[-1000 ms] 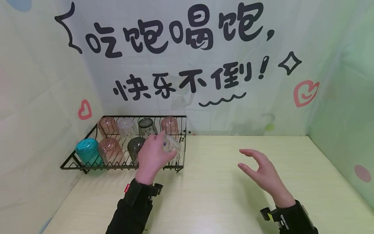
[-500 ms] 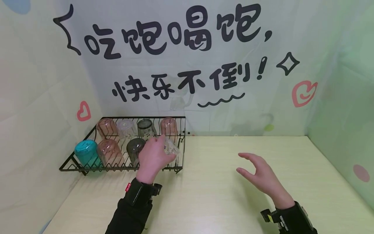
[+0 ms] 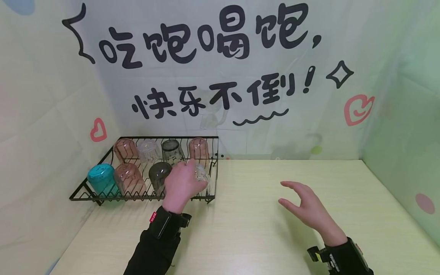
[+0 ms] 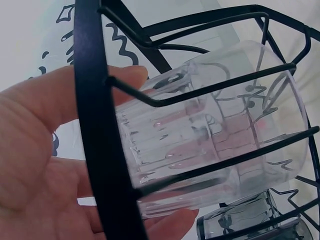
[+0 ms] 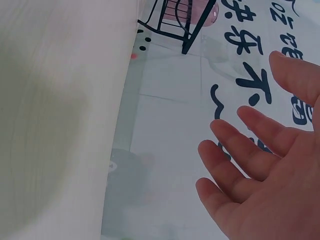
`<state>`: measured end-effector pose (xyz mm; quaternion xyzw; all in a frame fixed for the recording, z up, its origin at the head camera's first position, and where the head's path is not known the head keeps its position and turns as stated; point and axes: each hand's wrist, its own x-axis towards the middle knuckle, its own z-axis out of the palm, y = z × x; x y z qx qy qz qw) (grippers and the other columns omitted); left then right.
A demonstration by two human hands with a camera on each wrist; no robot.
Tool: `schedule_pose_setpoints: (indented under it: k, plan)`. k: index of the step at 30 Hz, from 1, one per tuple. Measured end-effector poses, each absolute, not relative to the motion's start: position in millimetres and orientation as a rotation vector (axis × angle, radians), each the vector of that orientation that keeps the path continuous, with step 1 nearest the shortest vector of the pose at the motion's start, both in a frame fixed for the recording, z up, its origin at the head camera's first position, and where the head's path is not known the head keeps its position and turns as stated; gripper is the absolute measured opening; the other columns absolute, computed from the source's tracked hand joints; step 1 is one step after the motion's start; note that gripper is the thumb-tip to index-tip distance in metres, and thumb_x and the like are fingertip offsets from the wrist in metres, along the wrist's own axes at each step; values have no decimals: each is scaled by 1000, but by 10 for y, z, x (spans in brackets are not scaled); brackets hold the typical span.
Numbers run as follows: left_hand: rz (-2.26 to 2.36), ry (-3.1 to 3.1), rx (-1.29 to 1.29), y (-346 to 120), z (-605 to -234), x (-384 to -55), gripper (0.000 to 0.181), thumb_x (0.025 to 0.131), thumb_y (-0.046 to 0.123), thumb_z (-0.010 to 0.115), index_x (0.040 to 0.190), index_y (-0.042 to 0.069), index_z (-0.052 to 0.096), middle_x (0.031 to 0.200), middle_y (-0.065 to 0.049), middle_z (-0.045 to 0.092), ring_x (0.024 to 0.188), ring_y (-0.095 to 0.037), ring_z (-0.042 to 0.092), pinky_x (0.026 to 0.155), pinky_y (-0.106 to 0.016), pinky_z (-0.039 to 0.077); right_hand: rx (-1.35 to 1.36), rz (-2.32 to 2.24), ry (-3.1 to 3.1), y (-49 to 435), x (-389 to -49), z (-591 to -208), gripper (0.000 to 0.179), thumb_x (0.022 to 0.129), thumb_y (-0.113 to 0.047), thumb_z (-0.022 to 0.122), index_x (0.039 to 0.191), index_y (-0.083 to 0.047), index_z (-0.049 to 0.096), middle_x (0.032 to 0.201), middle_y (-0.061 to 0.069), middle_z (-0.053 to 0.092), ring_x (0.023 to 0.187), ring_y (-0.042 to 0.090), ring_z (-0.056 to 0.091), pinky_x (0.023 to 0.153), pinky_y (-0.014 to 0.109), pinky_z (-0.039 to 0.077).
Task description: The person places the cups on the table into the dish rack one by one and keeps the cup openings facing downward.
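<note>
My left hand (image 3: 183, 186) is over the front right of a black wire rack (image 3: 142, 198) and grips a clear glass (image 3: 202, 173). In the left wrist view the thumb lies along one side of the clear glass (image 4: 185, 130) and the fingers along the other, with rack wires in front. A dark grey glass (image 3: 159, 176) stands upside down just left of that hand. My right hand (image 3: 311, 206) hovers above the table at the right, its thumb and fingers apart. The right wrist view shows that hand (image 5: 270, 165) holding nothing.
Upside-down glasses also fill the rack: a blue one (image 3: 101, 179), a front pink one (image 3: 130, 179), a back pink one (image 3: 126, 149), a back clear one (image 3: 149, 151), a back grey one (image 3: 172, 151) and a right pink one (image 3: 199, 148). A pale table (image 3: 247, 214) meets printed cloth walls.
The clear glass has straightened from a tilt within the rack, my left hand still around it. My right hand has dropped slightly.
</note>
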<state>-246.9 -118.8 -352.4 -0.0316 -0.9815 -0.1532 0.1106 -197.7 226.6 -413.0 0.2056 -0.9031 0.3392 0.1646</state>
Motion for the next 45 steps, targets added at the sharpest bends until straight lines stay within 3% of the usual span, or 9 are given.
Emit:
schedule_pose_setpoints:
  k: [11, 28, 39, 45]
  plan:
    - [-432, -2893, -73, -1194, -3537, -2475, 57, 65, 43, 65, 109, 9, 55, 94, -14, 52, 85, -29, 51, 51, -44, 44, 585, 968, -2590, 2271, -1966, -4137, 53, 83, -39, 61, 125, -9, 48, 124, 7, 51, 116, 27, 43, 95, 44, 33]
    - [-427, -2900, -75, -1190, -3576, -2479, 71, 66, 50, 66, 120, 7, 47, 105, -17, 48, 95, -32, 48, 58, -48, 46, 576, 961, -2596, 2288, -1964, -4163, 54, 83, -40, 60, 125, -9, 48, 124, 7, 50, 117, 27, 42, 95, 44, 33]
    - [-441, -2776, -128, -1150, -3491, -2380, 66, 71, 49, 63, 120, 7, 48, 106, -18, 49, 91, -31, 48, 53, -43, 45, 621, 855, -2571, 2268, -1956, -4129, 52, 83, -38, 61, 124, -7, 49, 121, 7, 52, 114, 28, 45, 94, 44, 33]
    - [-421, -2592, -237, -1103, -3543, -2328, 62, 73, 45, 64, 119, 5, 51, 105, -18, 52, 91, -32, 50, 62, -43, 46, 615, 774, -2572, 2249, -1930, -4120, 52, 83, -39, 61, 123, -9, 50, 121, 6, 53, 112, 29, 44, 94, 45, 32]
